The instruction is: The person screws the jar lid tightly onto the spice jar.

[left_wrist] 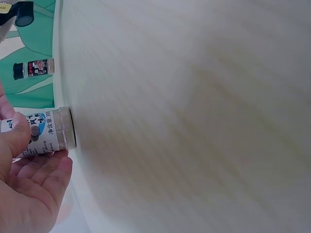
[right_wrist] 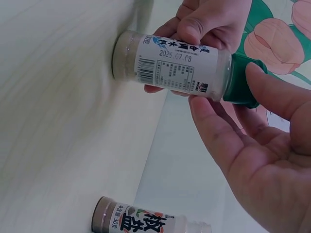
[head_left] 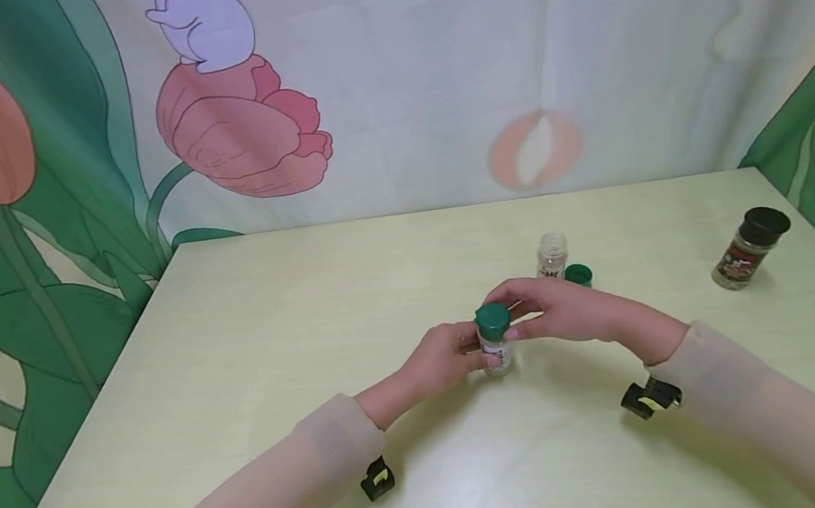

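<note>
A seasoning bottle (head_left: 497, 356) with a white printed label and a green cap (head_left: 493, 321) stands upright at the middle of the table. My left hand (head_left: 436, 361) grips its body, thumb on the near side and fingers behind. From the right, my right hand (head_left: 565, 308) holds the cap; in the right wrist view the thumb presses on the green cap (right_wrist: 241, 80) and the other fingers lie along its far side. Pale contents show at the base of the bottle (left_wrist: 60, 128) in the left wrist view.
Behind my right hand stands a capless clear seasoning bottle (head_left: 552, 256), its label seen in the right wrist view. Beside it a second green cap (head_left: 578, 275) shows, partly hidden by the hand. A black-capped seasoning bottle (head_left: 747, 249) stands near the table's right edge. A printed curtain (head_left: 398, 104) hangs behind.
</note>
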{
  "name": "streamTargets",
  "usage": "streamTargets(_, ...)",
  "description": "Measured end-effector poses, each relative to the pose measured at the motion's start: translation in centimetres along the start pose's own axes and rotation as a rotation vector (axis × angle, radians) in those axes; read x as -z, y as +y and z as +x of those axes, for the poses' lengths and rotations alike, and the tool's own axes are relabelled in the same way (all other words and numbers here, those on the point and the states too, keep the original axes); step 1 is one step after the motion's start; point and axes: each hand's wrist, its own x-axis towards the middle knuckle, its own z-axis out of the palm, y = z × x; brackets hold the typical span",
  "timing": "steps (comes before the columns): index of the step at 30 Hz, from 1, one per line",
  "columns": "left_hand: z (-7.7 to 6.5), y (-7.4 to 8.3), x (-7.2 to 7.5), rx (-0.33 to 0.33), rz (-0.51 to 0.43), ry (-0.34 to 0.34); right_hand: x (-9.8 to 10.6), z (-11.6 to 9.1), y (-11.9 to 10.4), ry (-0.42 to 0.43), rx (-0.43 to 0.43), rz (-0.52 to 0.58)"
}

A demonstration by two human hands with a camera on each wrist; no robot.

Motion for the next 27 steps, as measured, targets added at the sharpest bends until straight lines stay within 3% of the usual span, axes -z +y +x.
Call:
streamTargets(8, 0.00, -0.13, 0.04, -0.010, 0.021, -0.006, -0.67, 0.03, 0.30, 0.052, 0.000, 0.038)
streamTargets(19, -0.03, 0.53, 0.16, 0.012, 0.010, -0.003, -0.76, -0.24, -0.19, 0.077, 0.022, -0.002)
streamTargets(27, 0.05, 0.23, 0.12, 0.003, 0.018, -0.013, -0.74, -0.02, 0.12, 0.077, -0.019, 0.040)
